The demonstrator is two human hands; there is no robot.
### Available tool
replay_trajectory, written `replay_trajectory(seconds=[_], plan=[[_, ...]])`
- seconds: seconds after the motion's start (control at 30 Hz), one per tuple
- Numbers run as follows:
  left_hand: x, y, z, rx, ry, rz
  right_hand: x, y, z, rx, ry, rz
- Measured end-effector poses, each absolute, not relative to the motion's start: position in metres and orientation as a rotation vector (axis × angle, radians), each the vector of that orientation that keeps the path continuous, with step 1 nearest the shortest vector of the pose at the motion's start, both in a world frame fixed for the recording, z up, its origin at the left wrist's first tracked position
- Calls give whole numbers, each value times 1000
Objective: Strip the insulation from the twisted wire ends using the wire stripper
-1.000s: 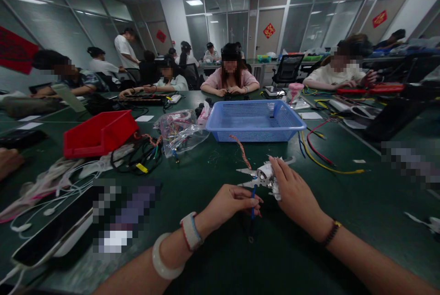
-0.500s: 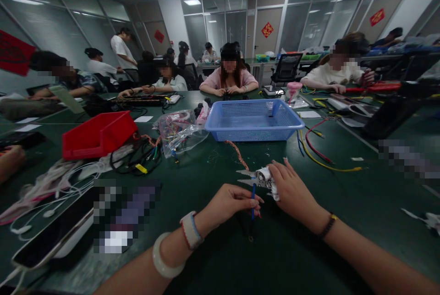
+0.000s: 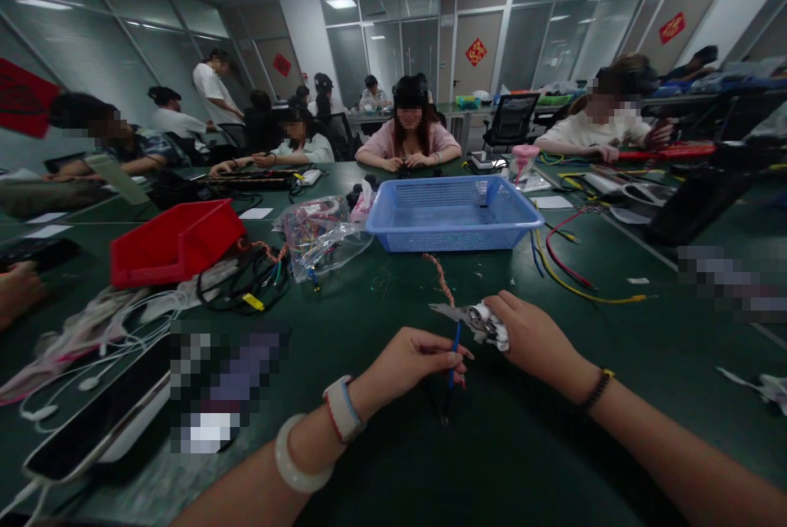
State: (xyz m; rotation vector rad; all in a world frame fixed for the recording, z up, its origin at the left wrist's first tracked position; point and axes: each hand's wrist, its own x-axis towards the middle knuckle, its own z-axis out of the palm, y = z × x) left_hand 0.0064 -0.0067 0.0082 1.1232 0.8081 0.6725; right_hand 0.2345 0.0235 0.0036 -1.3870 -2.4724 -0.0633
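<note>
My right hand (image 3: 534, 337) is closed around the white-wrapped handles of metal wire strippers (image 3: 462, 316), whose jaws point left. My left hand (image 3: 411, 361) pinches a thin blue wire (image 3: 453, 348) that runs up into the strippers' jaws. A twisted orange-brown wire (image 3: 441, 276) lies on the green table (image 3: 381, 314) just beyond the tool.
A blue plastic basket (image 3: 453, 215) stands behind the hands. To the left are a clear bag of wires (image 3: 320, 237), a red bin (image 3: 175, 242), black cables (image 3: 246, 281) and white earphone cords (image 3: 98, 330). Red and yellow wires (image 3: 569, 273) trail to the right. Other people sit around the table.
My right hand has curled shut on the strippers' handles and the jaws have closed. The tool has tilted and shifted slightly toward me. The left hand has barely moved.
</note>
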Motion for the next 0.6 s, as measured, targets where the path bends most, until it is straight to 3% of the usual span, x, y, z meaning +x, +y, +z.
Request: replay_trajectory(seconds=[0.17, 0.47, 0.6], plan=[[4, -4, 6, 1155, 816, 724, 239, 21, 14, -1376, -2382, 383], [4, -1, 6, 1071, 810, 841, 255, 30, 22, -1371, -2195, 435], [4, 0, 9, 1054, 853, 929, 259, 46, 26, -1393, -2018, 689]])
